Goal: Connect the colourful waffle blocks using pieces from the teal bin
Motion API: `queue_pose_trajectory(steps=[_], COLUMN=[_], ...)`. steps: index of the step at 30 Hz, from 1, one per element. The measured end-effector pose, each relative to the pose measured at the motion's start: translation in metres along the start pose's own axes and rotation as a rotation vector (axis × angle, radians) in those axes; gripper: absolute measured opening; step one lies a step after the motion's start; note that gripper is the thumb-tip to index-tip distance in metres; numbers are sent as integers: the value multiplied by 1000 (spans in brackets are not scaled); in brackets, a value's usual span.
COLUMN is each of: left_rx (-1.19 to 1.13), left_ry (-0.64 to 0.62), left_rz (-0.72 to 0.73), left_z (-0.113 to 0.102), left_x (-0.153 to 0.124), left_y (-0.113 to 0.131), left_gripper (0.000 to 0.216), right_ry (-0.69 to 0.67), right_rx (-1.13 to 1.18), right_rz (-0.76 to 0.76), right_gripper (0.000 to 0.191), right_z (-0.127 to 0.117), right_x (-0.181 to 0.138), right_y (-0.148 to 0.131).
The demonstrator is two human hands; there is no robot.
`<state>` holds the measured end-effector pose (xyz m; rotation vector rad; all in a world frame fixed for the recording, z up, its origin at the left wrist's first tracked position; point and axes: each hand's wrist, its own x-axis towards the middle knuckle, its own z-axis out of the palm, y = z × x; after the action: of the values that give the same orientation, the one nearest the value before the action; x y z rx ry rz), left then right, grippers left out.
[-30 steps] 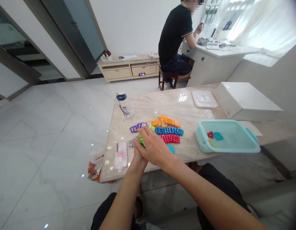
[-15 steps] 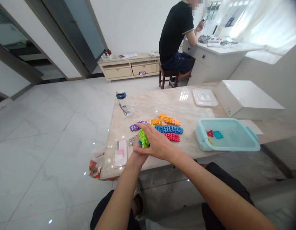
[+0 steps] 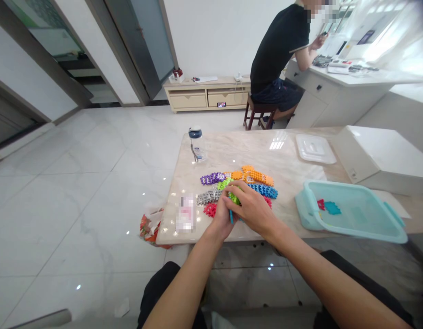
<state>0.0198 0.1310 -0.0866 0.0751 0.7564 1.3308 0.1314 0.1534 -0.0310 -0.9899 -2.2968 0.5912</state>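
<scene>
My left hand (image 3: pixel 222 216) and my right hand (image 3: pixel 251 204) come together over the near side of the table, fingers curled round lime-green building pieces (image 3: pixel 234 198). A teal building piece (image 3: pixel 231 216) sticks out below, between the palms. My fingers hide most of what I hold. Rows of interlocking plastic pieces lie just beyond: purple pieces (image 3: pixel 211 178), orange pieces (image 3: pixel 262 177), blue pieces (image 3: pixel 267 190), grey pieces (image 3: pixel 207 197) and red pieces (image 3: pixel 209 209). Some more lime green (image 3: pixel 225 183) shows past my fingertips; I cannot tell whether it is held.
A teal bin (image 3: pixel 355 233) with a few pieces stands right of my hands. Behind it are a clear lid (image 3: pixel 316 149) and a white box (image 3: pixel 379 151). A water bottle (image 3: pixel 198 147) stands at the table's far left. Someone in black (image 3: pixel 278 50) sits at another desk.
The camera view has shifted, so the table sits further right. My hands have turned and closed more tightly; the teal piece and the grey and red rows now show more.
</scene>
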Motion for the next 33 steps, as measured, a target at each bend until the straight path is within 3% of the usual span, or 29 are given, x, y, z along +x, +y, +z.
queue_pose_trajectory(steps=[6,14,21,28,33], left_rx=[76,62,61,13,44], left_ry=[-53,-26,-7,-37,-41], left_rz=[-28,22,94,30,-7], left_z=[9,10,22,22,16], left_x=[-7,2,4,7,7], left_y=[7,-4,2,1,8], left_gripper=[34,31,36,30,24], right_ry=[79,74,-12,48,67], right_rx=[6,154,137,102,109], right_rz=[153,182,96,155,139], right_gripper=[29,34,76,59,57], right_z=[-3,2,-1,-2,-8], right_x=[8,2,-9,-2,1], right_y=[6,19,13,22,28])
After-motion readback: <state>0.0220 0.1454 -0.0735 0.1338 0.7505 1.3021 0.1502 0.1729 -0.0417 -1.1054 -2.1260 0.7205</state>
